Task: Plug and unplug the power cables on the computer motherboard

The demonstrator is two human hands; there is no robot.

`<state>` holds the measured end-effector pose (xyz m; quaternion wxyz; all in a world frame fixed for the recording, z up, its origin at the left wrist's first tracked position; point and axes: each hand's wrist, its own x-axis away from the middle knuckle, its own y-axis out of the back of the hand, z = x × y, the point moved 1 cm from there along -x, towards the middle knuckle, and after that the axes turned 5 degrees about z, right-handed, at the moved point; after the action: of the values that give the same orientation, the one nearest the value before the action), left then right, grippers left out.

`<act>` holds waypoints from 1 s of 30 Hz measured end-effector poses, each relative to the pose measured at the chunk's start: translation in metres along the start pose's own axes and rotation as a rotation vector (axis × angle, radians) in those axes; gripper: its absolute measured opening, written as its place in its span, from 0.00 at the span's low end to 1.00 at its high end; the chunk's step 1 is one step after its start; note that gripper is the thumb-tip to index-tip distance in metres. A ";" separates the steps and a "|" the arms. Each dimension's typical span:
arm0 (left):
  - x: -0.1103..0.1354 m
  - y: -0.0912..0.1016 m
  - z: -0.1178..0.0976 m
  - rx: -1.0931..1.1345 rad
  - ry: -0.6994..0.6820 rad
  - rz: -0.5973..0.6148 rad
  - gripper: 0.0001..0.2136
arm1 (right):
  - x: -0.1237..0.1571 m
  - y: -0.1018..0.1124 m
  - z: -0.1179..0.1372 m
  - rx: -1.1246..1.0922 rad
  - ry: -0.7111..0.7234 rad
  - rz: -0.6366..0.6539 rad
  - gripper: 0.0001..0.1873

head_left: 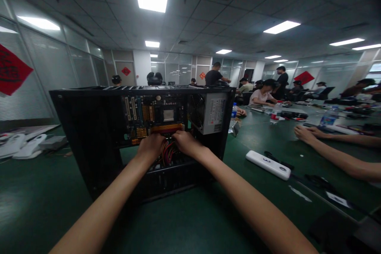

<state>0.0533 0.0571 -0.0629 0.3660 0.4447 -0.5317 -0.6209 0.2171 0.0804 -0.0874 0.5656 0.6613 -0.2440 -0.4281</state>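
Note:
An open black computer case point(89, 135) stands on the green table point(184, 222), showing its motherboard point(154, 117) and a grey power supply point(212, 113) with a fan. Both my hands reach into the case's lower middle. My left hand point(151, 146) is curled with fingers bent down into a bundle of red and pink cables point(168, 154). My right hand point(186, 143) is curled beside it, fingers tucked into the same cables. What the fingers grip is hidden.
A white oblong device point(268, 164) lies on the table right of the case. Another person's arms point(333, 152) rest at the right edge. Water bottles point(329, 118), white devices point(20, 146) at the left, and several people at the far tables.

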 end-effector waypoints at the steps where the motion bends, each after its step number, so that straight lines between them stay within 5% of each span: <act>1: 0.000 0.000 -0.001 0.001 0.003 0.005 0.17 | -0.001 0.000 0.000 0.008 -0.002 0.006 0.16; 30: 0.000 0.003 -0.004 -0.015 0.052 0.005 0.17 | -0.006 0.008 0.007 0.049 -0.072 0.096 0.17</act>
<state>0.0572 0.0552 -0.0600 0.3847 0.4567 -0.5182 -0.6123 0.2095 0.0800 -0.0784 0.5601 0.6466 -0.3061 -0.4177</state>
